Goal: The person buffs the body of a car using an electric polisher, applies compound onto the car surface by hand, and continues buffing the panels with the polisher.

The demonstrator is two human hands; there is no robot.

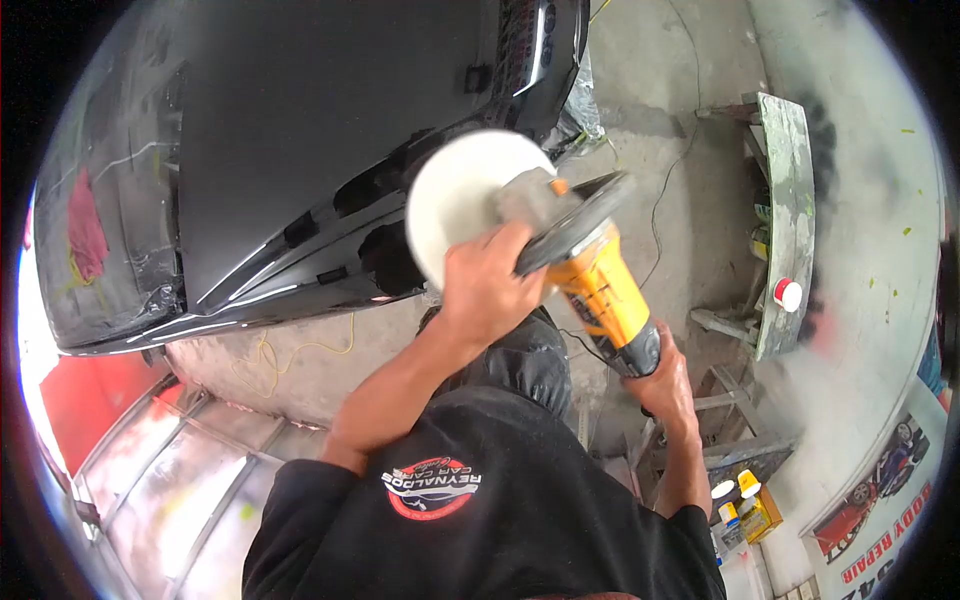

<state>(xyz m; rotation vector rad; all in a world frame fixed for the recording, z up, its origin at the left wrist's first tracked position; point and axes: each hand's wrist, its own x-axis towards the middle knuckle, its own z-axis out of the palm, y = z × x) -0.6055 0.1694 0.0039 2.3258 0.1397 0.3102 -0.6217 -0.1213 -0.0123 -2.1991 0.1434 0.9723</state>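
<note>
A yellow and black car polisher [603,290] is held in both my hands, over the side of a glossy black car [290,120]. My left hand [485,285] is closed around the front of the tool, by the black loop handle [580,222]. Around the rear black grip, my right hand [660,380] is wrapped. The round white polishing pad [445,205] faces the car and overlaps its dark panel in this view. A dark cord trails from the polisher toward the floor.
A paint-marked bench [788,200] stands to the right with a white-and-red container [787,294] on it. Bottles and a yellow box [762,513] sit at lower right. A yellow cord [265,360] lies on the concrete floor. A pink cloth [88,225] rests on the car's glass.
</note>
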